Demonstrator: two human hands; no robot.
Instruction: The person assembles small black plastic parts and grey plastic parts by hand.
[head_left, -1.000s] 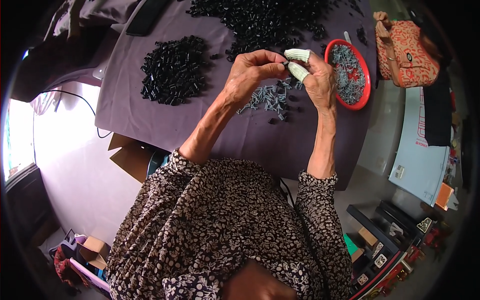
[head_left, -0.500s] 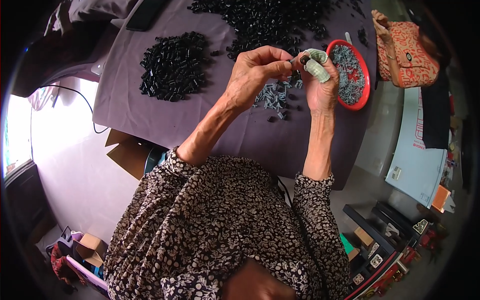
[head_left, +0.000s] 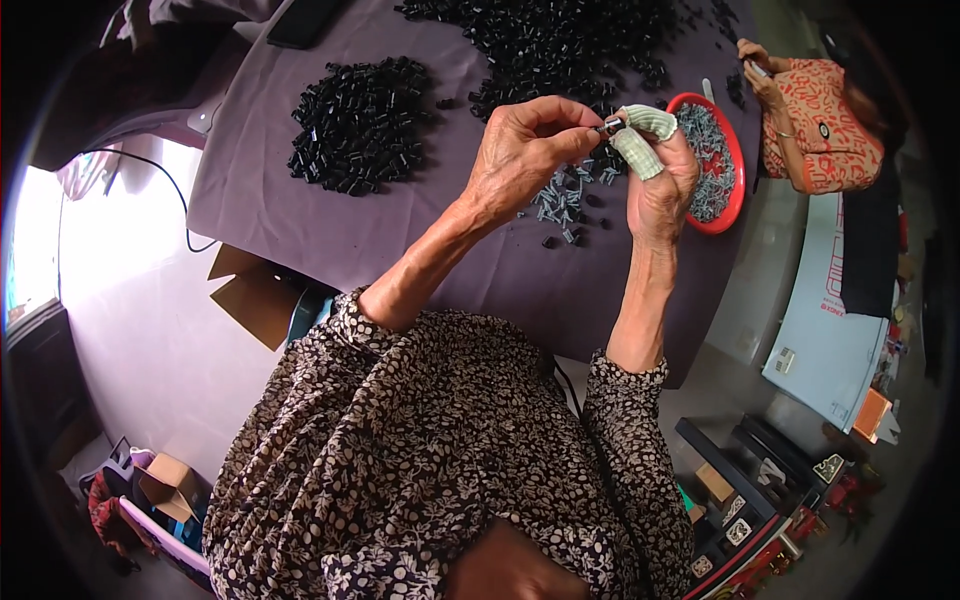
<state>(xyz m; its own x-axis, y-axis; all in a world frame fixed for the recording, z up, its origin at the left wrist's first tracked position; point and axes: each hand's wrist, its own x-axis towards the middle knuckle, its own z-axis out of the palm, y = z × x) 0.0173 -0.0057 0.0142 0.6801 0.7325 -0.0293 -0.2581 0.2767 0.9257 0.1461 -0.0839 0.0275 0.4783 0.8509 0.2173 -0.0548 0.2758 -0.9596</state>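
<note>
My left hand pinches a small black plastic piece between thumb and forefinger. The other end of that piece meets the fingertips of my right hand, which are also closed on it. Pale ribbed finger covers wrap the right thumb and forefinger. Just beneath the hands lies a loose heap of small grey plastic pins, with a few black pieces among them. Whether a grey pin sits inside the held piece is hidden by the fingers.
A pile of black pieces lies left on the purple-grey cloth, a bigger black heap behind. Right of my hands stands a red dish of grey pins. Beyond it, a person in an orange patterned top holds something small.
My fingertips have come together at the black piece, which earlier sat in the right fingers with a grey pin in the left. The whole view has shifted slightly.
</note>
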